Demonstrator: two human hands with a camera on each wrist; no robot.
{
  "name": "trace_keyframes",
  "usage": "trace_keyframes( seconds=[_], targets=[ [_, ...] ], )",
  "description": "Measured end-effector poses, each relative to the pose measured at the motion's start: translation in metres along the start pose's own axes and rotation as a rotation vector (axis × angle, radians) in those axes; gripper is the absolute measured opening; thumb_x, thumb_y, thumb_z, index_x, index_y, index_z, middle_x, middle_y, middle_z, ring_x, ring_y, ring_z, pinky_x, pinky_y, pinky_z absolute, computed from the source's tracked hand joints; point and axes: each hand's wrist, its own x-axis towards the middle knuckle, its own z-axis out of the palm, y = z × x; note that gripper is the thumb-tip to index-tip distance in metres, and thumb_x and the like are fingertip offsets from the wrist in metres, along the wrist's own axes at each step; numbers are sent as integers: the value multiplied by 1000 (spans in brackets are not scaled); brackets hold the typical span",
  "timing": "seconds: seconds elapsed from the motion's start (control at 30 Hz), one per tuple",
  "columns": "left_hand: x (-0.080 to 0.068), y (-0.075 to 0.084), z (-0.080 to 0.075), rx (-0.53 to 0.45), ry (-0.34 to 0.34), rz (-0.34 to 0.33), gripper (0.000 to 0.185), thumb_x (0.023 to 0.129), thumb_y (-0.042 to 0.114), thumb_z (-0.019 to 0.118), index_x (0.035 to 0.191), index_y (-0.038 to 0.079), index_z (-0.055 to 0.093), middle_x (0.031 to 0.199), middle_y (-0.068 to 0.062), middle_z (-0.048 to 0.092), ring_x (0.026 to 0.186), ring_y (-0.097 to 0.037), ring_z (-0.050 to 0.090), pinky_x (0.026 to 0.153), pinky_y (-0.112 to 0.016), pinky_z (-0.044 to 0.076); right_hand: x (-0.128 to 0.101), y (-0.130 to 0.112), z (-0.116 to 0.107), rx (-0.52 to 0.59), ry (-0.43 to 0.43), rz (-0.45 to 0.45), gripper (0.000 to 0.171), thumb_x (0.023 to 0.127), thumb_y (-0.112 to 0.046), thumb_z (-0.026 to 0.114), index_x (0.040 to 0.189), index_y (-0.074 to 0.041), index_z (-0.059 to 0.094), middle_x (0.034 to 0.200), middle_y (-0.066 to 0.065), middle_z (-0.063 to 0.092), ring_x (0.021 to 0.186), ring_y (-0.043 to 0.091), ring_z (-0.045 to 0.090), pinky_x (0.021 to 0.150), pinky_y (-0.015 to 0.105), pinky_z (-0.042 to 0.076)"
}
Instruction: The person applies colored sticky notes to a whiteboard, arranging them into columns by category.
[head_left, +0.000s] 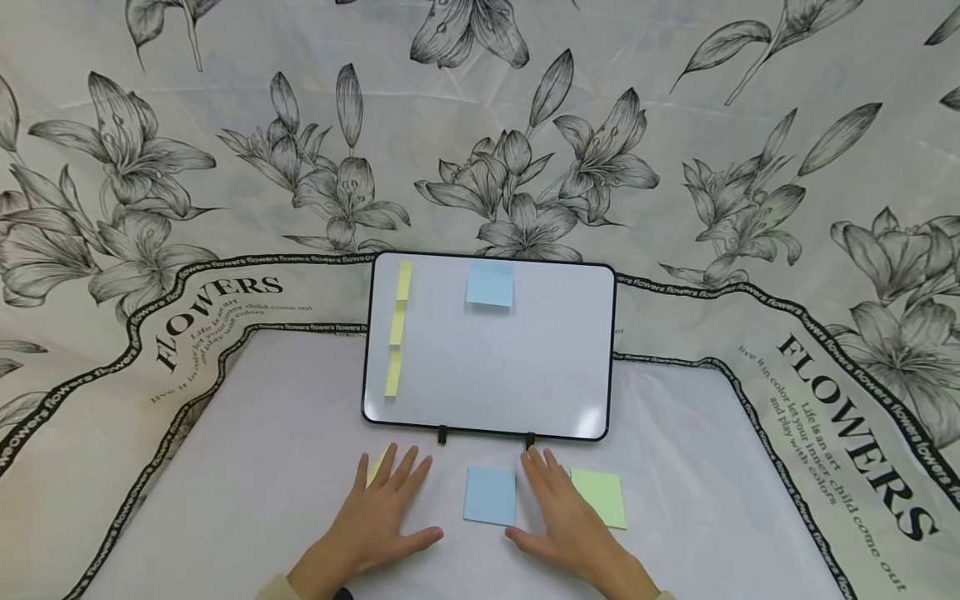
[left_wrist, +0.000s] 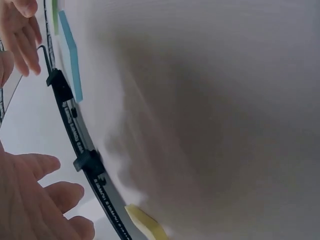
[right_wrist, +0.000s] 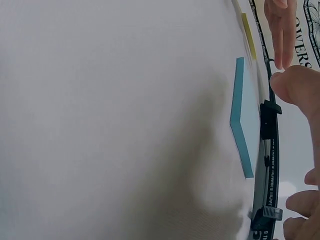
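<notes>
My left hand (head_left: 378, 523) is spread with straight fingers over the left part of the table. It partly covers a yellow sticky-note pad (left_wrist: 147, 225), whose edge shows beside its fingers in the head view. My right hand (head_left: 564, 533), also spread and holding nothing, is between a blue sticky-note pad (head_left: 490, 496) and a light green sticky-note pad (head_left: 606, 498), overlapping the green one's left side. In the wrist views both hands appear raised above the cloth. Behind them a whiteboard (head_left: 487, 375) carries a blue sticky note (head_left: 491, 285) at its top and three narrow yellow notes (head_left: 396, 323) down its left side.
The black-framed whiteboard leans back on small black feet (head_left: 442, 435) just beyond my fingertips. White cloth (head_left: 255, 467) covers the table. A flower-printed fabric (head_left: 480, 125) with black lettering hangs behind and along both sides.
</notes>
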Motion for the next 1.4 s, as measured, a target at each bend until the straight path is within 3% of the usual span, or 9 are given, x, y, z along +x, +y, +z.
trace_keyframes(
  seconds=[0.27, 0.57, 0.87, 1.1, 1.4],
  targets=[
    [-13, -3, 0, 24, -15, -30, 92, 90, 77, 55, 158, 18, 42, 164, -9, 41, 154, -39, 32, 118, -74, 22, -1, -8, 10, -25, 29, -88, 90, 83, -46, 84, 151, 0, 48, 158, 18, 47, 146, 39, 44, 108, 50, 50],
    [-26, -14, -10, 57, 63, -19, 85, 89, 70, 64, 154, 17, 48, 160, -10, 47, 146, -39, 45, 113, -71, 34, 5, -15, 15, -42, 61, -158, 77, 84, -37, 85, 144, 1, 56, 151, 18, 55, 142, 39, 50, 105, 49, 52],
    [-31, -22, -20, 69, 101, -42, 83, 86, 64, 71, 152, 17, 51, 155, -8, 53, 142, -38, 51, 114, -68, 36, 13, -19, 22, -68, 121, -226, 69, 81, -31, 88, 136, 2, 62, 143, 19, 61, 135, 41, 56, 102, 48, 54],
    [-38, -29, -28, 74, 164, -33, 78, 84, 59, 77, 147, 18, 58, 147, -7, 61, 136, -34, 57, 109, -63, 44, 15, -21, 26, -56, 140, -239, 60, 82, -24, 87, 132, 3, 65, 140, 21, 63, 133, 42, 58, 101, 49, 54],
    [-39, -30, -31, 83, 179, -48, 75, 83, 57, 78, 145, 19, 60, 144, -5, 64, 134, -32, 60, 102, -58, 52, 18, -19, 28, -55, 152, -237, 52, 82, -18, 86, 126, 3, 68, 137, 21, 65, 129, 42, 61, 99, 48, 56]
  ],
)
